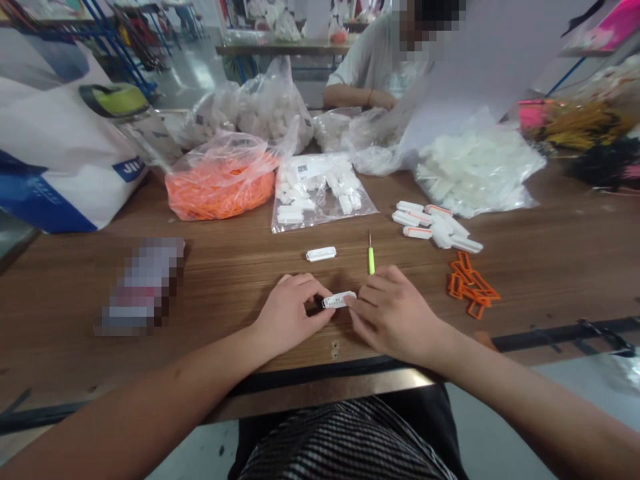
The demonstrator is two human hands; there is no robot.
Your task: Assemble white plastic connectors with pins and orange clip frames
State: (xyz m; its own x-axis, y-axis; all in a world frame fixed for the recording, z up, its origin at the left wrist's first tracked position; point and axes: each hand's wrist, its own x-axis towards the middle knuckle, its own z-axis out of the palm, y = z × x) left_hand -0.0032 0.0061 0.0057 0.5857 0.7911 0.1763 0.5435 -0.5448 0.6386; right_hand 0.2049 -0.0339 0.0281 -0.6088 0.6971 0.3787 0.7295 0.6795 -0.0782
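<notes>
Between my two hands is a small white plastic connector-like piece [339,300] with a row of dark marks on its face. My left hand [290,310] pinches its left end between thumb and forefinger. At the right end, the fingers of my right hand [393,310] are closed on the same piece. A similar white piece [321,254] lies on the table just beyond. A small screwdriver [371,260] with a yellow-green handle rests beyond my right hand, its thin shaft pointing away. To the right are loose orange rectangular frames [470,283] and a pile of white pieces [435,223], some with orange edges.
Along the back of the wooden table [225,260] stand a bag of orange parts [223,183], a flat bag of white parts [320,190] and a bag of translucent parts [475,170]. A blurred flat object [143,283] lies at left. A person [375,70] sits opposite.
</notes>
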